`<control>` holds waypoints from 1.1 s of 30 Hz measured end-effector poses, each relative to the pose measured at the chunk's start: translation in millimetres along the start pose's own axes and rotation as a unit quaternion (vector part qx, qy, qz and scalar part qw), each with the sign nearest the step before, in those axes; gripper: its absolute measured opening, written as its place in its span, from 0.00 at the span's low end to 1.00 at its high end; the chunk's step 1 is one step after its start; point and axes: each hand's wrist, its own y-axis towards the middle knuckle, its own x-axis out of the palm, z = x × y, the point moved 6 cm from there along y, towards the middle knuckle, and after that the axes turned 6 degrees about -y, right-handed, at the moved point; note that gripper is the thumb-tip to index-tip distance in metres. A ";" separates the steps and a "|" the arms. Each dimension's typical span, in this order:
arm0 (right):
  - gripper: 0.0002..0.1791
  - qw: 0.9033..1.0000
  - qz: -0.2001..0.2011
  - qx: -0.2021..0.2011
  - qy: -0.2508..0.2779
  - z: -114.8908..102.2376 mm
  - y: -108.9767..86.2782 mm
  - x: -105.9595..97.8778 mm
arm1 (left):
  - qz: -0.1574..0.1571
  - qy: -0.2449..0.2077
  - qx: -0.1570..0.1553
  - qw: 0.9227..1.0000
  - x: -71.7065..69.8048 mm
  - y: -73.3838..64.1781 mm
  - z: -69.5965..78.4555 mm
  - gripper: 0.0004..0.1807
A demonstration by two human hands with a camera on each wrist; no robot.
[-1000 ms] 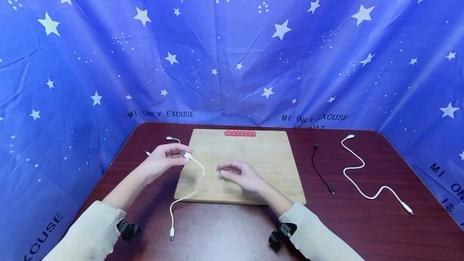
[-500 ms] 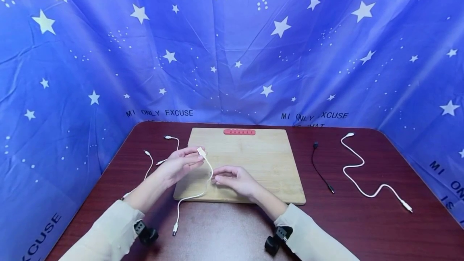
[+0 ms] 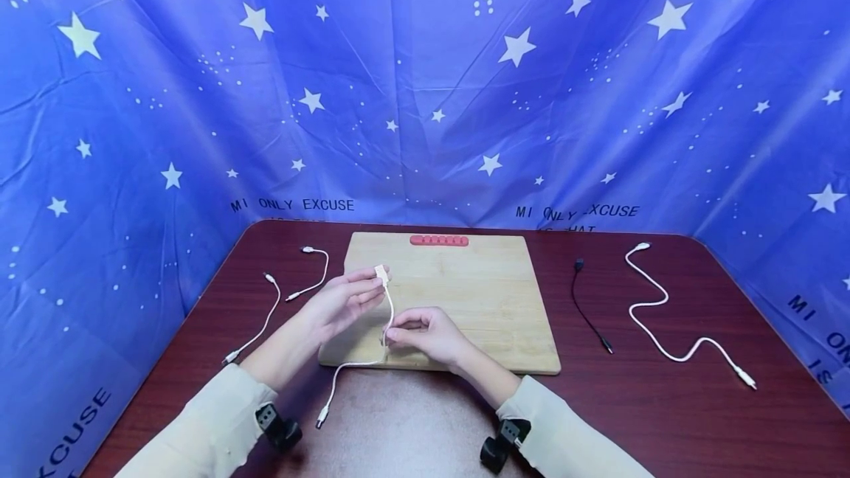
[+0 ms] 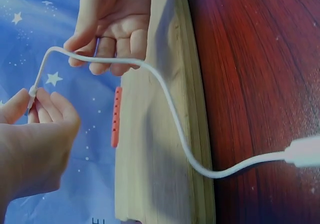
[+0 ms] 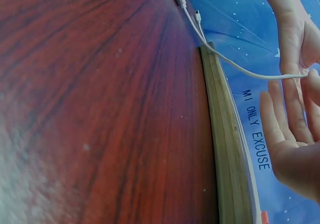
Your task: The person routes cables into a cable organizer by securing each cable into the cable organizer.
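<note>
L hand (image 3: 341, 305) pinches the cable (image 3: 389, 308) plug up high, R hand (image 3: 425, 332) pinches it just below, prob to keep it taut; rest trails onto worktop (image 3: 412, 419) between both arms.

Both forearms reach forward in light sleeves, with the hands close together. The left hand (image 3: 341, 301) is raised, its thumb and fingertips pinched together. The right hand (image 3: 425, 332) sits lower, fingers curled inward, thumb meeting the index finger.
</note>
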 end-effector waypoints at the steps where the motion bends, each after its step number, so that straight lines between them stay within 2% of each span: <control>1: 0.18 1.000 0.000 0.004 0.004 0.3 -0.2 0.6 | 0.002 -0.001 -0.001 1.000 0.7 0.1 -0.2 0.25; 4: 0.19 1.000 -0.001 0.018 0.023 1.7 -0.8 3.0 | 0.012 -0.005 -0.002 1.000 1.1 1.1 -0.7 0.31; 10: 0.19 0.998 0.003 0.046 0.046 3.3 -1.7 4.3 | 0.030 0.005 0.005 1.000 1.1 3.4 -0.5 0.32; 18: 0.21 0.997 0.000 0.048 0.061 7.9 -1.4 0.3 | 0.057 0.013 0.022 0.998 3.0 8.9 6.7 0.30; 27: 0.24 0.994 -0.032 0.050 0.093 5.3 -5.4 -0.5 | 0.062 0.006 0.022 0.998 6.5 21.3 15.3 0.29; 33: 0.23 0.992 -0.036 0.046 0.110 5.9 -7.7 -5.7 | 0.077 0.005 0.032 0.997 4.4 29.8 17.3 0.28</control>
